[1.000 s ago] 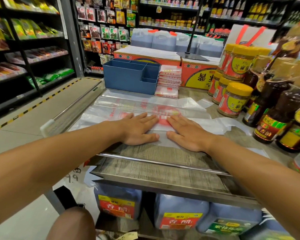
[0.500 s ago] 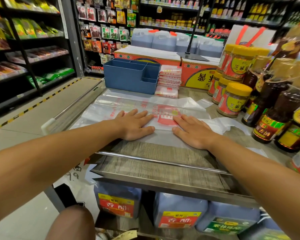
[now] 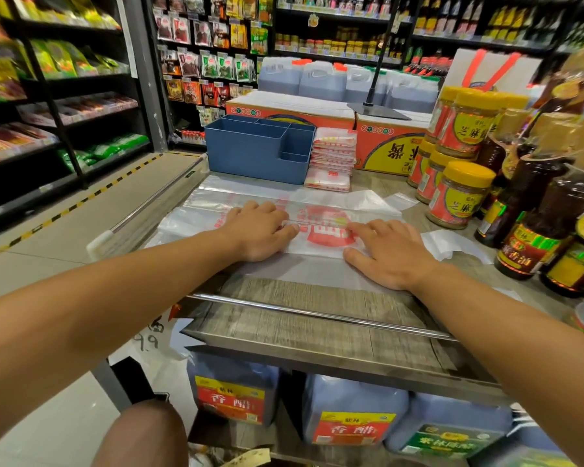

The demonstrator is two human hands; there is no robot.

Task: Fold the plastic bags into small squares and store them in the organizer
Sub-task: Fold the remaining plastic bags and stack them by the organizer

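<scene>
I have both hands flat on the plastic bag (image 3: 317,197), which lies spread across the worktop (image 3: 317,318) with its red print between my hands. My left hand (image 3: 258,232) rests palm down on the bag's left half, its grip released; the fingers reach forward to a lengthwise crease and look slightly bent at the tips, though I cannot tell whether they pinch the film. My right hand (image 3: 386,252) lies palm down on the right half, grip released too, fingers straight and spread, pressing the plastic onto the surface. The two hands are near each other but apart, with the red logo showing in the gap. Beyond the bag stands the blue organizer (image 3: 257,151), at the far side of the worktop, its compartments open at the top. Just beside it on the right sits a stack of folded bags (image 3: 332,156), touching or nearly touching its wall. To my right, jars with yellow lids (image 3: 459,197) and dark bottles (image 3: 533,227) crowd the worktop edge.
</scene>
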